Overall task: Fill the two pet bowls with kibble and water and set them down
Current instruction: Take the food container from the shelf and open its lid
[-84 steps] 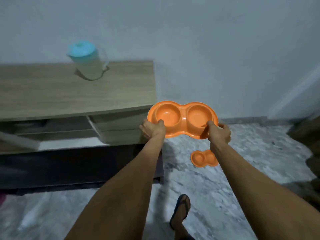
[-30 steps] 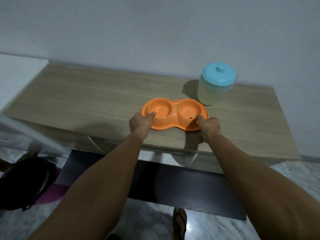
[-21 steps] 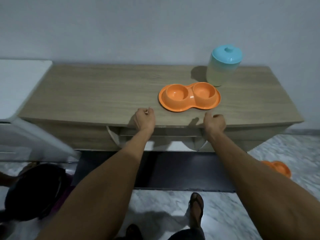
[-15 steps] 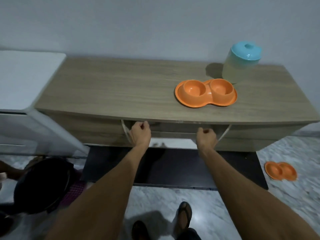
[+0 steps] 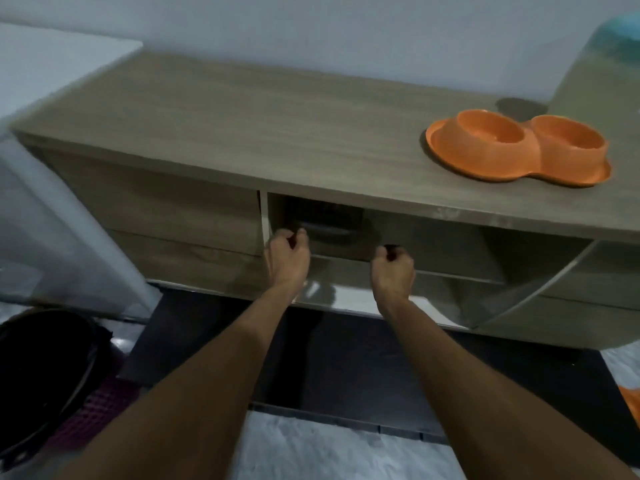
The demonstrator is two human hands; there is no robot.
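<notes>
An orange double pet bowl [image 5: 519,148] stands empty on the right part of the wooden cabinet top [image 5: 263,126]. Behind it, at the frame's right edge, is a blurred pale jug with a light-blue lid [image 5: 614,43]. Below the top, a drop-down cabinet door [image 5: 433,271] is tilted outward. My left hand [image 5: 287,258] and my right hand [image 5: 393,268] both curl their fingers over its upper edge. In the opened compartment sits a dark object [image 5: 322,225] that I cannot make out. A second orange bowl [image 5: 632,405] shows on the floor at the far right.
A white appliance [image 5: 52,216] stands against the cabinet's left end. A dark round bag or basket [image 5: 41,375] lies on the floor at lower left. The marble floor [image 5: 329,448] runs under my arms, with a dark plinth below the cabinet.
I set the double bowl on the cabinet top and let go. Both hands dropped to the cabinet door's edge, and it has swung outward, exposing the compartment. The view shifted left.
</notes>
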